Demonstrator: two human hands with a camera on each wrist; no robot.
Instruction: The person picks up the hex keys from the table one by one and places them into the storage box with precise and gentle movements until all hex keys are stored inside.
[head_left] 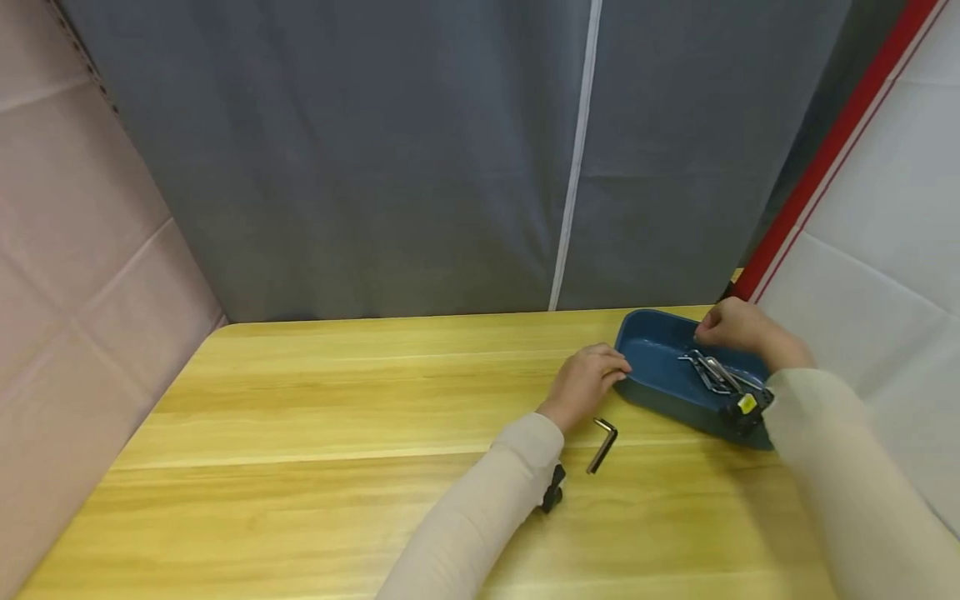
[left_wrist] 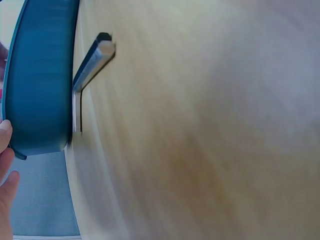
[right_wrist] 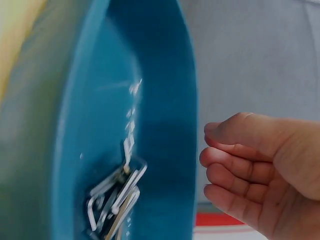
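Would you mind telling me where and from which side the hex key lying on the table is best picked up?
I would pinch the long arm of the hex key near its middle, coming straight down from above. It lies flat on the wooden table, apart from the blue tray, with bare table on both sides of it for fingertips. The left hand is nearest it.

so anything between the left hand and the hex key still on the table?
Nothing visible. The hex key lies alone on bare table, just nearer the person than the left hand, which rests at the blue tray rim. The right hand is over the tray's far side.
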